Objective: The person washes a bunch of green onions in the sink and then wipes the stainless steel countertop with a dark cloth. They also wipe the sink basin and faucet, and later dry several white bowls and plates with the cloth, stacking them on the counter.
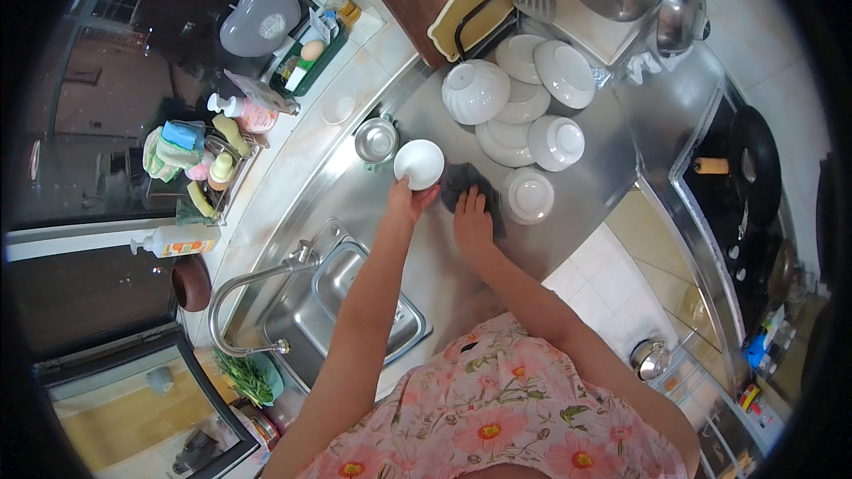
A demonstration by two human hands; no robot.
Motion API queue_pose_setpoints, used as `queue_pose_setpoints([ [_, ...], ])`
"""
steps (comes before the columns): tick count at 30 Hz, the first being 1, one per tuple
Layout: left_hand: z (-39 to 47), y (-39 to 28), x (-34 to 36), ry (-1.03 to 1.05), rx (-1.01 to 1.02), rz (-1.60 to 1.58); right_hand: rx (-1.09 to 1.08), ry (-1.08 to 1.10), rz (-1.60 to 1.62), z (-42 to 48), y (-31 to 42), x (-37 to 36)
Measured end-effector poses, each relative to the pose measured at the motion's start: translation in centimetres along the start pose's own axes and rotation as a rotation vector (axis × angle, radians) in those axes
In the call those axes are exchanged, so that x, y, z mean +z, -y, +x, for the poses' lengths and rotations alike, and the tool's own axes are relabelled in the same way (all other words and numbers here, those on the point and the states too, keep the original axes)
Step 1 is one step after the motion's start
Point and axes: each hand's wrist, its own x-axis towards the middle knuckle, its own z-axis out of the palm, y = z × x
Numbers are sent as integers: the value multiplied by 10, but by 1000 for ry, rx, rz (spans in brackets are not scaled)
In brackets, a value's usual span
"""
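Observation:
My left hand point(409, 202) grips the near rim of a small white bowl point(419, 161), thumb inside, with the hollow facing up. To its right, my right hand point(474, 219) lies on a crumpled dark grey cloth point(459, 181), fingers bent onto the fabric. The cloth touches the stainless steel countertop point(439, 266). Just right of the cloth an upturned small white dish point(528, 196) rests on the counter. A metal cup point(377, 141) with green handles stands left of the held bowl.
Upturned white bowls point(556, 143) and plates point(522, 103) crowd the counter's far side. A steel sink point(346, 286) with a curved faucet point(229, 293) lies at left. Bottles point(180, 241) and a sponge rack point(229, 179) line the sill. At right is a stove with a black pan point(759, 193).

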Motion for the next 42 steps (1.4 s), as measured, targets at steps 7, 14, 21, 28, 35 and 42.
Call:
queue_pose_setpoints([
  [7,-70,19,-22,55,66,-39,-2,-164,132,72,-4,15],
  [14,-106,43,-44,98,15,-150,-22,101,107,174,10,15],
  [21,-75,26,-37,118,10,-93,-29,-38,26,90,18,16],
  [28,-9,36,3,-38,-42,-257,-404,86,23,-73,-25,-9],
  [35,7,42,28,-77,20,-194,-754,187,294,-118,-205,-53],
  [42,-74,90,39,-91,308,369,-531,48,147,-80,-339,-63],
])
